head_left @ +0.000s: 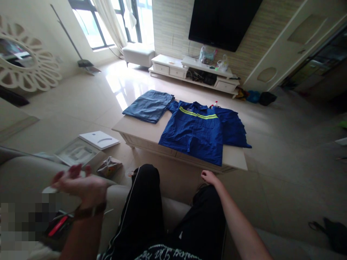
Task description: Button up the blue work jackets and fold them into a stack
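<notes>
My left hand (80, 183) is raised at the left above the grey sofa, palm turned up, fingers apart and slightly blurred, with nothing in it. My right hand (208, 176) is by my right knee, close to the table's front edge, fingers curled and no object visible in them. In front of me, a dark blue work jacket (200, 131) with yellow reflective stripes lies spread on the low table (146, 130), its lower hem hanging over the front edge. Left of it lies a folded grey-blue garment (149, 105), and at its right a dark blue garment (232, 127).
On the floor left of the table are a white flat box (99, 139), a clear-topped box (78, 153) and a crumpled bag (109, 166). A small bottle (215, 104) shows behind the jacket. Beyond stands a white TV cabinet (173, 65). The sofa (24, 173) is beside me.
</notes>
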Available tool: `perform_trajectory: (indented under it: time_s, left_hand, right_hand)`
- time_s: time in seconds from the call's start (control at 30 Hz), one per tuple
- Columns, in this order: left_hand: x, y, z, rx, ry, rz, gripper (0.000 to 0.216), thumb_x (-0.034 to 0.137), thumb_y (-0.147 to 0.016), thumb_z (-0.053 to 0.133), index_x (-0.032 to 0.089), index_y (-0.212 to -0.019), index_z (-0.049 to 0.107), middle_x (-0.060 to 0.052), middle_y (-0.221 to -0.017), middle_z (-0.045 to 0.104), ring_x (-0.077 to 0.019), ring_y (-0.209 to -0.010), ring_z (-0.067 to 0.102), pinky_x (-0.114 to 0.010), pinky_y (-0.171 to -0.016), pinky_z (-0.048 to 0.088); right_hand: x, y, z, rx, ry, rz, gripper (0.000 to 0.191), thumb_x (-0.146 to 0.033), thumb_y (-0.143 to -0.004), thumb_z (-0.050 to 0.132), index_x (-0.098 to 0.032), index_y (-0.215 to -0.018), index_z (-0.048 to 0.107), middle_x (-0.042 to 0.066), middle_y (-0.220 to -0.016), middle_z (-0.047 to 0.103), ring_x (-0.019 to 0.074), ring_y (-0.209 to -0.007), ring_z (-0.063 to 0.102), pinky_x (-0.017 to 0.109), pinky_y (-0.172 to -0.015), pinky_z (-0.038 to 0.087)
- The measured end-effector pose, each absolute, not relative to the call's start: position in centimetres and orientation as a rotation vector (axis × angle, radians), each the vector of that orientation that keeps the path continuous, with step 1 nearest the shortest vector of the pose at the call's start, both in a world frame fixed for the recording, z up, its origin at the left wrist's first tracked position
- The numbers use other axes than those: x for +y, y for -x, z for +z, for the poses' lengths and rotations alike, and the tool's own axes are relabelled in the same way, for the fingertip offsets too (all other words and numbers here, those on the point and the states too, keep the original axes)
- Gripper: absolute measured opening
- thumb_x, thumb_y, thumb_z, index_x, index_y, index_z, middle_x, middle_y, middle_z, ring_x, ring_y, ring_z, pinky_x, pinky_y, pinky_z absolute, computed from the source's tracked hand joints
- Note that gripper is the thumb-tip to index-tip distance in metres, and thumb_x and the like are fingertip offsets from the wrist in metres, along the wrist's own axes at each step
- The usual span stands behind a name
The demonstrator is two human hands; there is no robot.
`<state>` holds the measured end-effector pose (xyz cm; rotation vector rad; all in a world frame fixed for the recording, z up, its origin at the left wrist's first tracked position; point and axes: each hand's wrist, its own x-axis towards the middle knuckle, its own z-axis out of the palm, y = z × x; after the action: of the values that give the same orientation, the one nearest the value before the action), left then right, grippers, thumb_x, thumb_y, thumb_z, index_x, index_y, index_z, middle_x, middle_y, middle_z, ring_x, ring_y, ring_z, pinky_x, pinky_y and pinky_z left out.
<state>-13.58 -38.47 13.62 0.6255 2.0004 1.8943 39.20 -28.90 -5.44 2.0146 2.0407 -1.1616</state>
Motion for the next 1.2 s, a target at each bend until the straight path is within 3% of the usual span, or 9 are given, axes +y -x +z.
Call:
perform_trajectory:
  time_s: [0.07,0.17,0.33,0.4,0.53,0.6,0.77,1.07,1.2]
  left_hand:
    - [-35.2,7.4,13.4,1.828,-0.928,1.964,0.026,0.04,-0.094,0.047,0.025,-0.114,0.054,-0.006,-0.115,0.064,-0.0241,-0.109,0.062,-0.044,-0.096,0.05]
    - [-31.9,-1.0,12.2,1.621,-1.565,1.311,0.025,0.034,-0.081,0.07,0.023,-0.104,0.066,-0.01,-0.114,0.068,-0.0297,-0.116,0.059,-0.047,-0.109,0.042]
    - [-29.3,-1.2,10.1,1.502,-1.262,1.023,0.023,0.034,-0.077,0.071,0.018,-0.094,0.068,-0.01,-0.097,0.071,-0.0255,-0.089,0.067,-0.039,-0.085,0.052]
    - [-28.5,2.7,10.3,1.412,-1.05,1.255,0.028,0.036,-0.079,0.068,0.018,-0.099,0.064,-0.006,-0.092,0.07,-0.0212,-0.083,0.067,-0.034,-0.078,0.052]
    - [-25.9,8.2,11.0,1.506,-0.401,2.431,0.019,0.022,-0.086,0.044,0.019,-0.104,0.048,0.005,-0.079,0.054,-0.0087,-0.063,0.052,-0.024,-0.066,0.044]
    - [-24.1,7.0,10.3,1.638,-0.381,2.549,0.02,0.015,-0.083,0.044,0.02,-0.103,0.045,0.005,-0.08,0.051,-0.0073,-0.059,0.046,-0.023,-0.063,0.041]
    - [-21.4,-2.1,6.2,1.561,-1.303,1.153,0.033,0.017,-0.071,0.073,0.02,-0.102,0.061,-0.001,-0.084,0.066,-0.0165,-0.075,0.063,-0.028,-0.072,0.045]
    - [-18.2,-13.4,4.1,1.394,-1.392,0.926,0.016,0.025,-0.086,0.063,0.02,-0.101,0.063,-0.003,-0.082,0.068,-0.0163,-0.072,0.063,-0.028,-0.068,0.043]
    - [-16.2,-15.7,0.0,1.6,-1.76,0.588,0.032,0.021,-0.079,0.075,0.02,-0.108,0.062,-0.008,-0.106,0.07,-0.0221,-0.097,0.064,-0.031,-0.078,0.045]
  right_hand:
    - [-28.9,-39.1,-5.4,2.046,-2.011,-1.139,0.016,-0.013,-0.086,0.056,-0.018,-0.082,0.071,0.002,-0.077,0.072,0.0155,-0.075,0.064,0.023,-0.073,0.044]
    - [-29.3,-39.3,-5.5,2.068,-2.023,-1.1,0.016,-0.014,-0.086,0.056,-0.018,-0.084,0.072,0.004,-0.084,0.074,0.0163,-0.081,0.065,0.024,-0.076,0.043]
    - [-30.1,-40.1,-5.6,2.096,-2.054,-1.076,0.017,-0.016,-0.087,0.055,-0.018,-0.086,0.072,0.006,-0.091,0.075,0.0175,-0.084,0.065,0.025,-0.078,0.044]
    - [-30.1,-40.3,-5.7,2.102,-2.053,-1.092,0.017,-0.017,-0.088,0.055,-0.019,-0.086,0.072,0.005,-0.09,0.075,0.0173,-0.084,0.066,0.024,-0.078,0.044]
    - [-29.4,-39.9,-6.1,2.107,-2.047,-1.129,0.017,-0.017,-0.087,0.056,-0.019,-0.085,0.072,0.005,-0.089,0.075,0.0176,-0.084,0.066,0.025,-0.078,0.045]
    - [-28.9,-39.4,-6.3,2.115,-2.044,-1.142,0.016,-0.017,-0.087,0.056,-0.019,-0.085,0.072,0.005,-0.089,0.075,0.0179,-0.084,0.066,0.025,-0.077,0.045]
    - [-28.4,-38.5,-6.3,2.153,-2.093,-1.116,0.016,-0.016,-0.088,0.055,-0.02,-0.084,0.069,0.005,-0.086,0.073,0.0177,-0.083,0.064,0.025,-0.076,0.042]
    - [-24.4,-34.0,-6.1,2.298,-2.196,-0.963,0.011,-0.015,-0.088,0.06,-0.021,-0.086,0.068,0.007,-0.098,0.066,0.0204,-0.099,0.059,0.029,-0.09,0.045]
    - [-20.9,-32.9,-5.1,2.393,-2.286,-0.815,0.017,-0.009,-0.085,0.06,-0.022,-0.091,0.069,0.008,-0.109,0.064,0.0243,-0.11,0.056,0.035,-0.099,0.047]
